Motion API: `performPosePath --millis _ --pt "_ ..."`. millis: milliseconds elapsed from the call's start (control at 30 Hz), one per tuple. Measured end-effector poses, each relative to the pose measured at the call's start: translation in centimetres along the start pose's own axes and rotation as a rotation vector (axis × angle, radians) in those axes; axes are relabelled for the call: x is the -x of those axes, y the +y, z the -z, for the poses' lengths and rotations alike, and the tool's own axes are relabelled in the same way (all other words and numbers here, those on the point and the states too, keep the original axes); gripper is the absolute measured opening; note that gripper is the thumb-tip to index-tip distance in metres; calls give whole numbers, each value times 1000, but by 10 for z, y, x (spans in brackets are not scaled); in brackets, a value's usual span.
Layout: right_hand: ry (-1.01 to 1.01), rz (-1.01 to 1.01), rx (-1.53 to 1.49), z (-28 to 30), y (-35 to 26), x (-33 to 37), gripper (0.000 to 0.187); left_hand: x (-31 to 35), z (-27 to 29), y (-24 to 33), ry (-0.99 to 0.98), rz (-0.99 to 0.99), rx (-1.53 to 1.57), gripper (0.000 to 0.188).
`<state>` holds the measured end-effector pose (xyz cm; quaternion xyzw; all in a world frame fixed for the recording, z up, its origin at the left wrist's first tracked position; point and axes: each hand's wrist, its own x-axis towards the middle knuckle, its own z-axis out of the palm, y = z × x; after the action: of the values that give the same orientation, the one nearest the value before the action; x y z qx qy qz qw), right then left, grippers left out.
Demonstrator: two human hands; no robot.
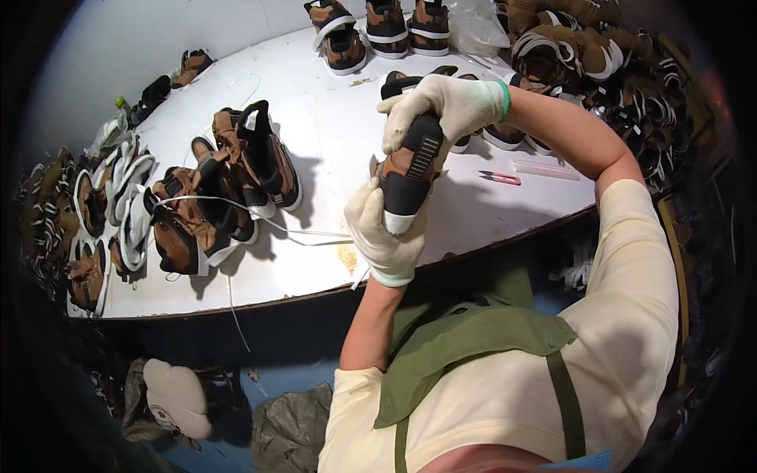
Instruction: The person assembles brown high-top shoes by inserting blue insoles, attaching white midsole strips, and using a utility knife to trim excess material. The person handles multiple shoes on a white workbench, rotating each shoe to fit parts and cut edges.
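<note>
Both gloved hands clamp one brown-black shoe above the near edge of the white surface: left hand cups the toe for support, right hand wraps the upper end. Loose white lace at 9 o'clock beside more shoes. Pink cutter at 3 o'clock. Far piles are blurred.

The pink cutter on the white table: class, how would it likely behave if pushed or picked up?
The cutter looks small and thin, so probably light. It lies flat on the smooth table, so it would likely slide, not roll. Its slim body may be fiddly for a gloved hand.
</note>
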<state>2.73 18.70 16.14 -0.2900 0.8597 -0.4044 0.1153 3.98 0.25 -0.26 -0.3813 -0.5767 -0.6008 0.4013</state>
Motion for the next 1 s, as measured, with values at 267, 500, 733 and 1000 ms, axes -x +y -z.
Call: performPosePath --millis 267,500,733,1000 --pt "-49 -45 21 7 21 -4 54 13 -18 -6 56 95 -19 72" --pt "-82 -97 45 12 25 -6 55 20 -29 -8 83 120 -17 69" --pt "-80 -124 50 13 23 -6 48 18 -32 -6 90 119 -39 73" --pt "-98 -83 72 15 26 -7 56 16 -30 -5 93 99 -52 73"
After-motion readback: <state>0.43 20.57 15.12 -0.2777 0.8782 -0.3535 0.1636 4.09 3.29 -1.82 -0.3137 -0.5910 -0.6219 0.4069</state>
